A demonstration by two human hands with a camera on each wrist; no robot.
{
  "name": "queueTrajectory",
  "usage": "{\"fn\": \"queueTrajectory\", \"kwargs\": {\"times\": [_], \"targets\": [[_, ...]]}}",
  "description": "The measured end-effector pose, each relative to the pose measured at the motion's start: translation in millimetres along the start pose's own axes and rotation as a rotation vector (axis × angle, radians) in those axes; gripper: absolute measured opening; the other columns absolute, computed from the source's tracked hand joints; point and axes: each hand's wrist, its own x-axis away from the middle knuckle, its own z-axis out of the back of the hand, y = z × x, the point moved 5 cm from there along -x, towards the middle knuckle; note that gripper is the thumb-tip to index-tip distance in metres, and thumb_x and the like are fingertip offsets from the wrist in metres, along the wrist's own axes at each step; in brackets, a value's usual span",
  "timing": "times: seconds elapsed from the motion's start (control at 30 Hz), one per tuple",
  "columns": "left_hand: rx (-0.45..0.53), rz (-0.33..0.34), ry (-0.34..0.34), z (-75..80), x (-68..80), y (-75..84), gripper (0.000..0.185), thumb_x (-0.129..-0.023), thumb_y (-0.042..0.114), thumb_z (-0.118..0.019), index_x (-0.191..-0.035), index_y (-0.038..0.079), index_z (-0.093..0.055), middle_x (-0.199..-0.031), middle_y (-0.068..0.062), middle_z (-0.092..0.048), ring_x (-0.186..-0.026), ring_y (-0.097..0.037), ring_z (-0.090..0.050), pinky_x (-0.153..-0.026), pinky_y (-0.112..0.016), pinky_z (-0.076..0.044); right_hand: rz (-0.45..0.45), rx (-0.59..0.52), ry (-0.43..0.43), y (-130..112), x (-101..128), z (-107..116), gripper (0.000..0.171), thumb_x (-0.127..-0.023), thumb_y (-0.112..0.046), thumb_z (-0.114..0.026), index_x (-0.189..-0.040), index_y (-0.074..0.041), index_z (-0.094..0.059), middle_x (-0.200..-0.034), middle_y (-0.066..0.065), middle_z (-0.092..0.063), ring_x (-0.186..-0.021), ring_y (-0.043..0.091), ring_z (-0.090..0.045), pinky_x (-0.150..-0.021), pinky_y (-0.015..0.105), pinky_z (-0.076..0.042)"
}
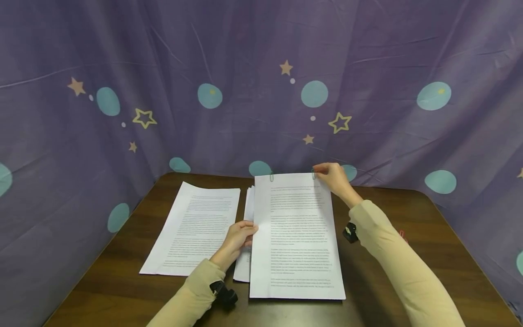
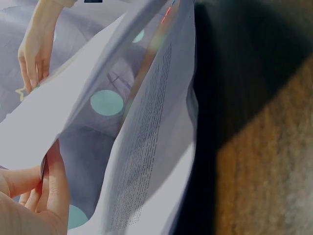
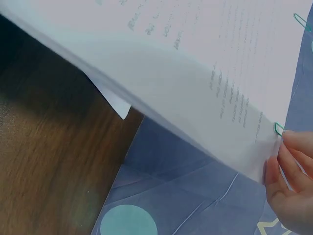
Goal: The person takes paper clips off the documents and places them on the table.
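Note:
A stack of printed paper (image 1: 300, 240) is held up, tilted, over the table. At its left edge, about mid-height, my left hand (image 1: 237, 240) pinches the sheets between thumb and fingers. My right hand (image 1: 334, 180) pinches a green paper clip (image 3: 279, 129) at the stack's top right corner; in the right wrist view the clip's loop lies over the printed face and its outer end is hidden by the fingers. Another green paper clip (image 1: 271, 176) sits on the top edge, nearer the left corner.
More printed sheets (image 1: 196, 231) lie on the brown table (image 1: 106, 272) at the left. Partly behind the held stack are other papers (image 1: 242, 269). Something small and red, like paper clips (image 1: 402, 234), shows beside the right forearm. A purple patterned curtain (image 1: 245, 127) hangs behind the table.

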Motion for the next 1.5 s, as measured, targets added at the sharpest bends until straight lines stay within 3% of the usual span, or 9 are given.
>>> {"fn": "queueTrajectory", "kwargs": {"times": [0.37, 0.5, 0.73, 0.87, 1.0, 1.13, 1.27, 1.4, 1.5], "targets": [[-0.032, 0.014, -0.029, -4.9, 5.7, 5.9, 0.018, -0.08, -0.002, -0.058, -0.095, -0.01, -0.053, -0.063, 0.002, -0.059, -0.05, -0.006, -0.053, -0.043, -0.017, -0.043, -0.021, -0.03, 0.056, 7.8, 7.8, 4.4, 0.017, -0.086, -0.008, -0.056, -0.095, 0.003, -0.065, -0.094, 0.019, -0.064, -0.08, 0.026, -0.058, -0.066, 0.034, -0.046], [-0.041, 0.011, -0.032, -6.3, 6.8, 6.3, 0.016, -0.08, -0.002, -0.058, -0.093, -0.01, -0.054, -0.064, 0.001, -0.06, -0.05, -0.007, -0.053, -0.043, -0.018, -0.043, -0.052, -0.069, 0.067, 9.1, 10.5, 6.9, 0.018, -0.087, -0.01, -0.055, -0.096, 0.002, -0.065, -0.096, 0.019, -0.063, -0.083, 0.026, -0.057, -0.068, 0.034, -0.046], [-0.044, 0.012, -0.022, -6.4, 1.1, 0.0, 0.015, -0.079, -0.002, -0.059, -0.092, -0.008, -0.056, -0.064, 0.002, -0.06, -0.05, -0.007, -0.053, -0.043, -0.018, -0.042, -0.185, -0.335, 0.108, 19.4, 10.9, 13.7, 0.026, -0.088, -0.013, -0.054, -0.105, 0.006, -0.059, -0.101, 0.02, -0.061, -0.078, 0.014, -0.059, -0.07, 0.028, -0.05], [-0.053, 0.002, -0.019, -6.0, 2.4, 1.3, 0.018, -0.079, -0.001, -0.059, -0.094, -0.01, -0.056, -0.064, 0.002, -0.06, -0.051, -0.006, -0.053, -0.043, -0.017, -0.042, -0.205, -0.482, 0.168, 28.5, 15.1, 23.3, 0.031, -0.086, -0.013, -0.057, -0.107, 0.011, -0.057, -0.084, 0.004, -0.064, -0.07, 0.005, -0.061, -0.072, 0.026, -0.051], [-0.065, 0.011, -0.016, -5.4, 4.0, 0.4, 0.019, -0.079, -0.001, -0.06, -0.096, -0.01, -0.055, -0.064, 0.003, -0.06, -0.051, -0.007, -0.052, -0.044, -0.018, -0.042, -0.221, -0.533, 0.157, 37.9, 26.7, 34.7, 0.036, -0.085, -0.012, -0.059, -0.108, 0.016, -0.053, -0.073, -0.011, -0.063, -0.066, 0.004, -0.062, -0.071, 0.022, -0.05], [-0.064, 0.018, -0.004, -4.6, 3.7, -1.4, 0.019, -0.079, -0.001, -0.06, -0.096, -0.009, -0.056, -0.064, 0.002, -0.059, -0.051, -0.007, -0.052, -0.044, -0.018, -0.042, -0.212, -0.54, 0.12, 56.8, 37.5, 44.1, 0.042, -0.083, -0.016, -0.061, -0.108, 0.017, -0.052, -0.075, -0.005, -0.065, -0.07, 0.009, -0.064, -0.074, 0.027, -0.05], [-0.051, 0.014, 0.0, -4.1, 2.7, -2.5, 0.02, -0.079, -0.001, -0.06, -0.096, -0.01, -0.055, -0.064, 0.002, -0.059, -0.051, -0.007, -0.052, -0.044, -0.018, -0.042, -0.129, -0.669, 0.057, 107.8, 39.2, 48.5, 0.032, -0.079, -0.016, -0.067, -0.102, 0.007, -0.061, -0.079, 0.003, -0.067, -0.073, 0.016, -0.065, -0.07, 0.029, -0.052], [-0.034, 0.02, 0.0, -3.6, 2.8, -2.7, 0.019, -0.078, -0.002, -0.06, -0.095, -0.009, -0.055, -0.064, 0.002, -0.059, -0.051, -0.008, -0.053, -0.043, -0.017, -0.041, -0.126, -0.639, 0.026, 119.1, 55.1, 60.9, 0.025, -0.079, -0.018, -0.067, -0.097, 0.0, -0.065, -0.081, 0.004, -0.068, -0.074, 0.018, -0.065, -0.067, 0.025, -0.052], [-0.033, 0.028, 0.001, -4.1, 3.3, -1.7, 0.019, -0.078, -0.002, -0.06, -0.096, -0.009, -0.055, -0.065, 0.002, -0.06, -0.052, -0.007, -0.053, -0.043, -0.016, -0.04, -0.19, -0.495, 0.033, 93.7, 77.7, 75.8, 0.021, -0.082, -0.02, -0.063, -0.094, -0.003, -0.065, -0.08, -0.002, -0.068, -0.075, 0.014, -0.065, -0.071, 0.024, -0.051]]}}
